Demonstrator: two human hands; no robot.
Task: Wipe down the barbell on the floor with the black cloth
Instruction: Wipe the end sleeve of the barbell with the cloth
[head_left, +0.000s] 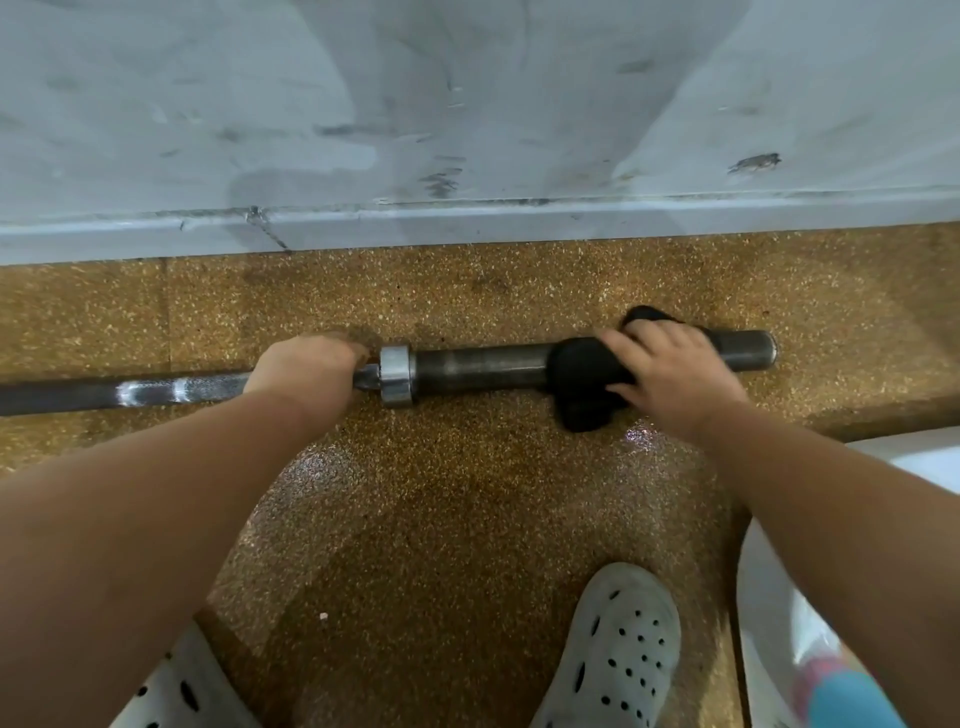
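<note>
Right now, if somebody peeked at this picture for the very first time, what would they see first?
Probably the long dark barbell lying on the speckled brown floor, close to the scuffed grey wall. The right hand presses a black cloth over its thick end, while the left hand grips the thin bar beside the shiny collar. Near the bottom, a white holey clog peeks in.

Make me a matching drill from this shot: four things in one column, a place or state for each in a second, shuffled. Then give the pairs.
Things:
1. left hand
2. right hand
3. cloth
4. collar

Places or states:
A. silver ring between shaft and sleeve
B. draped over the barbell sleeve
C. grips the thin shaft beside the collar
D. presses on the cloth

Pairs: 1-C, 2-D, 3-B, 4-A
</note>
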